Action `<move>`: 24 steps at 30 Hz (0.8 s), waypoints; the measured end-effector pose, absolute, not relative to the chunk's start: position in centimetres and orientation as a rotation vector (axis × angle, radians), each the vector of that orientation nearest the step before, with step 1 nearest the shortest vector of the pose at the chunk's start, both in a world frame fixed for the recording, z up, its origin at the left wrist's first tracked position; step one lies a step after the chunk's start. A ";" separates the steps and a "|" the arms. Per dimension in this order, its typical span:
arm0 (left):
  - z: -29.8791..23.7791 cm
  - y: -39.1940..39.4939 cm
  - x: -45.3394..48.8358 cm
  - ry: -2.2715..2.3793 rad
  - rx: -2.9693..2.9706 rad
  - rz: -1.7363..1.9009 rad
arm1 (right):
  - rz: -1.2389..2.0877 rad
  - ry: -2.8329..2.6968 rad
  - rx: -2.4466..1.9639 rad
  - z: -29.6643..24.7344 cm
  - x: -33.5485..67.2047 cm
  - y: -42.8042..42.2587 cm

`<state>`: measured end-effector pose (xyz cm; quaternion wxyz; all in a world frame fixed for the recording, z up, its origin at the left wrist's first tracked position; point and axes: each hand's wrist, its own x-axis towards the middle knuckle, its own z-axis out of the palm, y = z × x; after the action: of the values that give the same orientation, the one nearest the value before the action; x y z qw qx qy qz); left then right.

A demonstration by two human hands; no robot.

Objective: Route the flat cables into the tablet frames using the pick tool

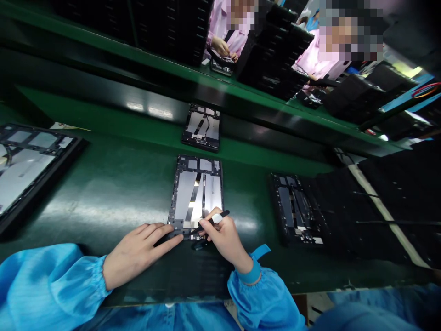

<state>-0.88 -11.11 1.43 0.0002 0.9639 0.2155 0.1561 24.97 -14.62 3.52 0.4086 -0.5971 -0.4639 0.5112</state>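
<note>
An opened tablet chassis [197, 193] lies face down on the green bench straight ahead, its silver plates and dark flex strips showing. My left hand [139, 250] rests flat beside its near left corner, fingers stretched out and touching the frame's lower edge. My right hand [222, 236] is closed in a pinch round a thin black stylus-like tool [212, 220], whose tip meets the chassis near its lower edge. A white cot covers one fingertip. Both arms wear blue sleeves.
A second open chassis [202, 126] sits farther back on the dark conveyor strip, a third [298, 209] to the right beside black trays [389, 207]. A larger open unit [24, 168] lies at far left. Two people in pink work across the bench behind stacked black trays [272, 55].
</note>
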 end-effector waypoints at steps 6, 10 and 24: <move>2.2 -10.9 0.8 0.650 3.010 0.488 | 1.267 -1.149 -1.489 3.7 25.1 -14.5; 2.7 -10.1 1.1 0.598 2.999 0.466 | 1.273 -1.109 -1.459 3.6 25.1 -14.6; 1.3 -8.4 0.7 0.457 2.864 0.678 | 0.903 -0.803 -1.398 1.2 25.7 -14.7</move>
<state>0.67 -8.44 1.33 0.0815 0.9584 0.1530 0.2268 25.71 -14.67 1.25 0.6025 -0.6038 -0.3467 0.3901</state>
